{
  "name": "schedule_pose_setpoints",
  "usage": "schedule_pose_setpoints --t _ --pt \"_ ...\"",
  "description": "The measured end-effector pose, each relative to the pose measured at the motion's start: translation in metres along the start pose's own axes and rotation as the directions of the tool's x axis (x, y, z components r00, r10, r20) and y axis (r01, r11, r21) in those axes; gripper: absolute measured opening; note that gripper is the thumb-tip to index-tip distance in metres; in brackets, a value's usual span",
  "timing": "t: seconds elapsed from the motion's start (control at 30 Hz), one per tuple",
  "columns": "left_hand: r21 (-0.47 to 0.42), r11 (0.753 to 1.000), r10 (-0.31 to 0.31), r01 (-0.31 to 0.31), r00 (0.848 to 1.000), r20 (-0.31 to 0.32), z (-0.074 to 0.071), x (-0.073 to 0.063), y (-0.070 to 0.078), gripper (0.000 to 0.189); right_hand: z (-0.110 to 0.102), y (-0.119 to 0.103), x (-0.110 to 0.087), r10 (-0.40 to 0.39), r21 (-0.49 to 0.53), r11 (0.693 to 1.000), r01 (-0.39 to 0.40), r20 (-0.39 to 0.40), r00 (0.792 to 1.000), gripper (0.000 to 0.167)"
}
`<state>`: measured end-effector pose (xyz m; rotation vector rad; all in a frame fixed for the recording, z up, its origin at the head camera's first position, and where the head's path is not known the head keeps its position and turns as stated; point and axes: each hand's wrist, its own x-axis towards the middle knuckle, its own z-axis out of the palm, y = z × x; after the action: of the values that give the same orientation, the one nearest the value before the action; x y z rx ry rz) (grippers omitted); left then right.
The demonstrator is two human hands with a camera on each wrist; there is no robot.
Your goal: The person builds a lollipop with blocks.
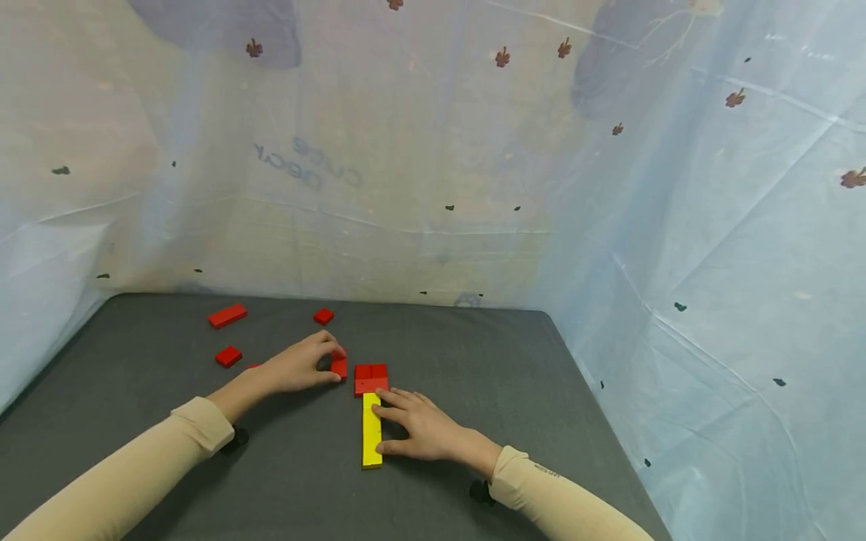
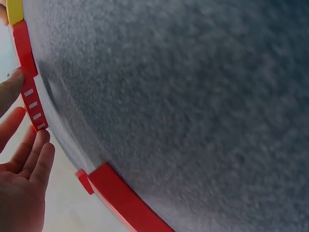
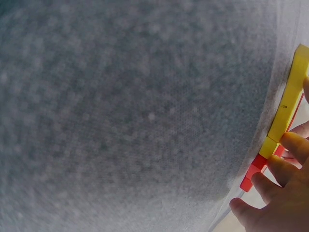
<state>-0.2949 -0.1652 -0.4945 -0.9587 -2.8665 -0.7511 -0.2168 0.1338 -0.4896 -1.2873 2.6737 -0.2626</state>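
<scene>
My left hand pinches a red block by its two ends, between thumb and fingers. In the left wrist view that red block shows a row of pale marks along its side. Just right of it lies a group of red blocks set close together. A yellow strip runs from that group toward me; the right wrist view shows a seam in the yellow. With fingers spread, my right hand rests along the strip's right side, fingertips touching it.
Loose red pieces lie at the left and back: a long block, a small block and another small block. One more red piece is mostly hidden by my left wrist. Plastic sheeting hangs behind the grey table.
</scene>
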Motion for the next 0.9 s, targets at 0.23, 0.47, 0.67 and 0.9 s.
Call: schedule_pose_setpoints --t 0.23,0.47,0.67,0.9 --pt "0.028 0.999 -0.017 0.016 0.999 0.032 0.008 0.005 0.002 0.041 -0.001 0.0 0.0 -0.006 -0.002 1.0 0.006 -0.005 1.0 0.067" --pt "0.039 0.999 -0.019 0.017 0.999 0.048 0.012 0.008 0.001 0.04 0.001 0.0 0.001 -0.006 -0.014 1.0 0.006 -0.007 1.0 0.067" --pt "0.045 0.999 -0.017 0.015 0.999 0.044 0.014 0.009 0.001 0.038 0.0 0.0 0.001 -0.001 -0.007 1.0 0.001 0.0 1.0 0.068" --pt "0.046 0.999 -0.016 0.014 0.999 0.044 0.015 0.01 0.002 0.038 0.0 0.0 0.0 0.001 -0.008 1.0 -0.001 0.002 1.0 0.068"
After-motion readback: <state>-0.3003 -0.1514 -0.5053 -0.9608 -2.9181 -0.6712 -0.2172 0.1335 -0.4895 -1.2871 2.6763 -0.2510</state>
